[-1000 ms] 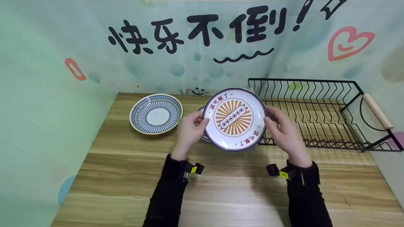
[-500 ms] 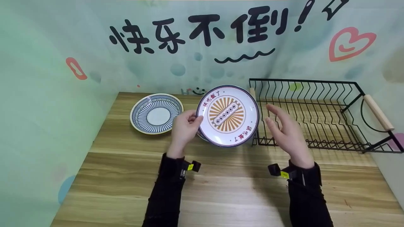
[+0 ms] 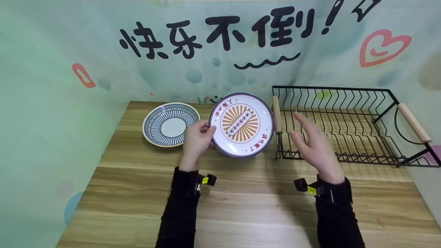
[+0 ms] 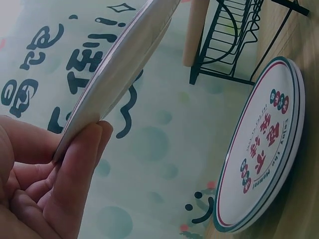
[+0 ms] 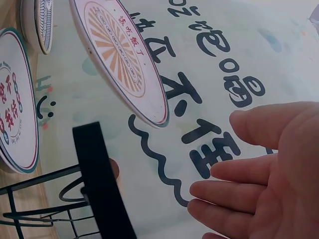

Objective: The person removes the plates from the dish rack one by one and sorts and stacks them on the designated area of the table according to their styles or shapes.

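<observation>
My left hand (image 3: 196,143) pinches the left rim of a white plate (image 3: 240,125) with an orange sunburst, red characters and a dark blue edge. The plate is raised, its patterned face tilted up toward the head camera. In the left wrist view, thumb and fingers grip its edge. My right hand (image 3: 315,146) is to the right of the plate, fingers extended, apart from it and holding nothing. Below the raised plate, stacked plates (image 4: 259,144) with teal rims and red characters lie on the table; the head view hides them behind the raised plate.
A blue-striped dish (image 3: 172,127) sits at the left back of the wooden table (image 3: 248,213). On the right stands a black wire dish rack (image 3: 330,88) with wooden handles, partly behind my right hand. A printed cloth backdrop (image 3: 193,86) rises behind.
My right hand has let go of the plate's right rim, and a gap has opened between them. My left hand has carried the plate a little to the left.
</observation>
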`<state>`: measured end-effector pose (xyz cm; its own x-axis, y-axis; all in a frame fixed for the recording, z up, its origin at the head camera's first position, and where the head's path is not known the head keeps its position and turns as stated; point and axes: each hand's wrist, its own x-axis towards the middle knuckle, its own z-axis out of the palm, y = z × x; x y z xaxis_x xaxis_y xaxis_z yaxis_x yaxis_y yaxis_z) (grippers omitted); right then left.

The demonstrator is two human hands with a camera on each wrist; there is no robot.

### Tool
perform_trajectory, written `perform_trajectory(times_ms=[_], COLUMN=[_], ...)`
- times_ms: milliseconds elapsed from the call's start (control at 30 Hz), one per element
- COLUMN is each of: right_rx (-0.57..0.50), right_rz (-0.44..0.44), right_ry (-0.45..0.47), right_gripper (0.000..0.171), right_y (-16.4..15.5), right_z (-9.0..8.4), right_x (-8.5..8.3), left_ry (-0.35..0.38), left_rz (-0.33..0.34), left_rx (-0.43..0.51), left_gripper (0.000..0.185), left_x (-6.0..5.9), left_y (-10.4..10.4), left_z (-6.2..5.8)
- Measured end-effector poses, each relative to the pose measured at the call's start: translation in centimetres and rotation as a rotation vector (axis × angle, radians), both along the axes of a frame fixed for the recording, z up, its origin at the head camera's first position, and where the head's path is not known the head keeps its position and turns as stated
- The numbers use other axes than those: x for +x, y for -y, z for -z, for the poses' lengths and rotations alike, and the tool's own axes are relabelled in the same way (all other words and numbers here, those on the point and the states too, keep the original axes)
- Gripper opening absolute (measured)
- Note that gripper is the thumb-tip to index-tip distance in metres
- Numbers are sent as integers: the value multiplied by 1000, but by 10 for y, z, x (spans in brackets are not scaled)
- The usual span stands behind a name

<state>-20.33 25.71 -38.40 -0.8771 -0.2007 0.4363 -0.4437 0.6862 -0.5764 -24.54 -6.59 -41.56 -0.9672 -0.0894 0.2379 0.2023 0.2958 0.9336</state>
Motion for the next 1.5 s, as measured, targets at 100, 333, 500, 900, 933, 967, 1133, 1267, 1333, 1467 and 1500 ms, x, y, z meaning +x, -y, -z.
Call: perform_trajectory(times_ms=[100,333,500,900,933,967,1133,1267,1333,1467,1500], right_rx=[20,44,52,48,49,49,59,67,71,77,77], right_rz=[-1,-13,-11,-30,-33,-34,-37,-40,-43,-47,-47], right_ry=[-13,-73,-64,-20,-18,-18,-17,-10,-10,-28,-30], right_gripper=[53,54,56,56,56,56,56,55,55,56,56], right_y=[-1,-2,-3,-6,-6,-6,-6,-8,-9,-11,-11], right_z=[0,2,3,6,6,6,7,9,10,13,13], right_x=[0,-3,-3,-3,-3,-3,-3,-3,-4,-5,-5], left_ry=[11,51,93,209,210,216,244,265,270,271,272], left_rz=[-10,-22,-25,-31,-28,-26,-20,-10,-12,-17,-16], left_rx=[-3,2,-8,-8,-7,1,14,25,23,22,25], left_gripper=[15,15,14,14,15,15,19,21,21,20,19], left_x=[-3,-8,-11,-18,-18,-19,-20,-22,-23,-23,-24], left_y=[1,3,4,5,4,4,4,3,3,2,2], left_z=[3,10,14,24,25,27,31,35,37,41,42])
